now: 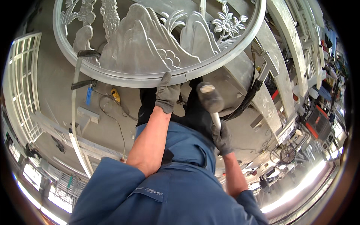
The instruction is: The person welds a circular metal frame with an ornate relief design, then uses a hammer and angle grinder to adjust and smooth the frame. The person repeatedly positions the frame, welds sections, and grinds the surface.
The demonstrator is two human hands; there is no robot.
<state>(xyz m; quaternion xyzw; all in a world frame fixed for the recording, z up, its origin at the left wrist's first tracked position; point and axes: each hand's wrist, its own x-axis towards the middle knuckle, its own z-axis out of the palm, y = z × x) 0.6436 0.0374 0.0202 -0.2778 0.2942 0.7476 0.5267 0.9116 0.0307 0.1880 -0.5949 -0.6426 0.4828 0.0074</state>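
Observation:
A large round metal panel (127,48) with raised mountains, plants and flowers spreads across the top of the view. My left hand (167,93), in a grey glove, grips the near edge of its ring-shaped rim (131,80), with the thumb on top and the fingers partly hidden below. Just right of that hand, a thin dark seam crosses the rim. In my right hand (222,138), also gloved, is a mallet (210,98). Its dark, worn head is raised just below the rim, apart from it, and the fingers close round its pale handle.
A bar clamp (88,53) with black jaws sits at the panel's left side. On the floor lie a yellow tool (115,95) and a cable. A white lattice frame (28,75) stands at left. Long curved metal pieces (279,56) and a red machine (318,119) are at right.

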